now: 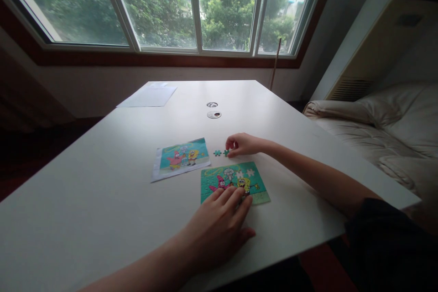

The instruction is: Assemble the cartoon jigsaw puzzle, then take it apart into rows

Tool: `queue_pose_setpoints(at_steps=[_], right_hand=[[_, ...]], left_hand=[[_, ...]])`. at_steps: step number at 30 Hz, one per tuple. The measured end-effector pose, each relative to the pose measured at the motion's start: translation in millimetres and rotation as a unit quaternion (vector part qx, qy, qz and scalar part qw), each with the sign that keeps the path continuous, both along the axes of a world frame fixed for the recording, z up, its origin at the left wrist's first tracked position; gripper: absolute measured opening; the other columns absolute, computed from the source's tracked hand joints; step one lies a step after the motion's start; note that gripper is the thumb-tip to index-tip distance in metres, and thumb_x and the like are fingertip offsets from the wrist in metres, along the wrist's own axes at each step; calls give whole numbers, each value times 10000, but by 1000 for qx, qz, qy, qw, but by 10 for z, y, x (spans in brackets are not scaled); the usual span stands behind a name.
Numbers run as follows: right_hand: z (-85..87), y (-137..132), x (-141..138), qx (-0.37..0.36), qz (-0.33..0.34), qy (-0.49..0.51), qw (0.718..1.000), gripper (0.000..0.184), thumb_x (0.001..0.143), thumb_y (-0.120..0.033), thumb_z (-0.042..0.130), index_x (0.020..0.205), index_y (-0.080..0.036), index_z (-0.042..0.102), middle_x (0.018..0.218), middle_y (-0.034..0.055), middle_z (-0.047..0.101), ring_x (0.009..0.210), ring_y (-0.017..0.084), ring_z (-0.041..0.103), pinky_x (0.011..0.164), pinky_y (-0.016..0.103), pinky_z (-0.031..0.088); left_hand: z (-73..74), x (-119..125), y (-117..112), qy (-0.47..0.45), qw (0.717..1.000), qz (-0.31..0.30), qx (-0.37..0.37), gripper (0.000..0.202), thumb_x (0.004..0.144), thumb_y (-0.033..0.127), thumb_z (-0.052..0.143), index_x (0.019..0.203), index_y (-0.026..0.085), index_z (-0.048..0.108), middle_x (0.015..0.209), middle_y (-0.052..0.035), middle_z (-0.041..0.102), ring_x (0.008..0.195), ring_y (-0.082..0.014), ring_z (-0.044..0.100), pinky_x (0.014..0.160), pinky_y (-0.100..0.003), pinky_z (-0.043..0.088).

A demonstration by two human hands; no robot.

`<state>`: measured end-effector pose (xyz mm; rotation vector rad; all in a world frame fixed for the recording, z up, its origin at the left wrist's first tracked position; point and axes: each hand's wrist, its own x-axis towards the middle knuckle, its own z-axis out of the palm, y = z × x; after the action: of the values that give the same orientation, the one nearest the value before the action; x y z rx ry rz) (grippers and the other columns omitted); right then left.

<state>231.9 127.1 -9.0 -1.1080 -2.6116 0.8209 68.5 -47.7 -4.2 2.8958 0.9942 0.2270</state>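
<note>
My left hand (227, 214) lies on the lower edge of a cartoon jigsaw puzzle (212, 178), its fingers stretched out and covering part of the picture. Two white piece-shaped gaps show in the puzzle's upper right. Just beyond the puzzle, my right hand (243, 144) has its thumb and fingertips closed on a small green puzzle piece (226, 153) at the table top. Another green puzzle piece (217, 153) lies flat just left of it. A printed reference picture (185, 159) with the same cartoon figures rests to the left of the pieces.
The white table (85, 191) stretches toward the window (164, 9). Two round cable-hole covers (214, 115) sit in its middle. A sheet of paper (147, 96) lies at the far left corner. Off the right edge stands a light leather sofa (359, 114).
</note>
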Motion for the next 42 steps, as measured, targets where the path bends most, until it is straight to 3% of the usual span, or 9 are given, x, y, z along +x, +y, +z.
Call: queue_pose_setpoints(at_steps=[6, 10, 14, 21, 29, 34, 42], right_hand=[[71, -193, 164, -71, -16, 90, 993, 220, 688, -321, 628, 767, -117, 607, 673, 18, 601, 609, 94, 513, 557, 207, 395], [102, -425, 293, -130, 5, 97, 987, 250, 685, -347, 633, 773, -114, 614, 658, 12, 592, 583, 87, 498, 524, 197, 389], [67, -568, 342, -144, 11, 100, 984, 254, 681, -353, 639, 776, -118, 624, 631, -1, 581, 565, 84, 491, 515, 192, 389], [54, -594, 326, -112, 18, 88, 990, 227, 689, -332, 633, 774, -121, 627, 627, -6, 566, 569, 84, 478, 516, 190, 376], [52, -645, 277, -19, -5, 42, 999, 172, 671, -302, 648, 742, -145, 648, 617, -13, 552, 555, 81, 471, 499, 185, 352], [91, -647, 267, -17, 4, 30, 999, 155, 682, -291, 641, 728, -143, 643, 615, -12, 553, 554, 82, 475, 503, 184, 356], [40, -317, 47, 49, -4, 53, 997, 162, 749, -243, 570, 853, -139, 639, 707, 17, 591, 605, 91, 497, 564, 196, 379]], left_hand=[[-66, -3, -9, -8, 1000, 27, 5, 442, 858, 418, 414, 1218, 162, 431, 1265, -125, 454, 1123, -298, 431, 907, -448, 379], [-77, 5, 6, -6, 999, 34, 6, 434, 856, 412, 423, 1209, 160, 440, 1272, -126, 451, 1124, -294, 433, 912, -444, 376], [-83, 12, 13, -5, 999, 35, 6, 431, 848, 415, 435, 1205, 172, 438, 1296, -129, 426, 1120, -304, 435, 897, -453, 381], [-66, 19, 16, 4, 999, 38, -2, 418, 848, 407, 436, 1197, 177, 443, 1286, -124, 440, 1110, -306, 442, 887, -462, 382], [-82, 14, 22, -7, 999, 35, 10, 406, 850, 408, 432, 1186, 182, 444, 1275, -122, 446, 1096, -301, 451, 879, -462, 376], [-90, 12, 25, -8, 999, 32, 10, 402, 853, 410, 421, 1182, 180, 449, 1275, -123, 447, 1090, -299, 454, 880, -458, 378], [-59, 13, 23, -2, 999, 36, 0, 406, 855, 405, 423, 1190, 178, 448, 1282, -117, 447, 1110, -305, 445, 903, -473, 369]])
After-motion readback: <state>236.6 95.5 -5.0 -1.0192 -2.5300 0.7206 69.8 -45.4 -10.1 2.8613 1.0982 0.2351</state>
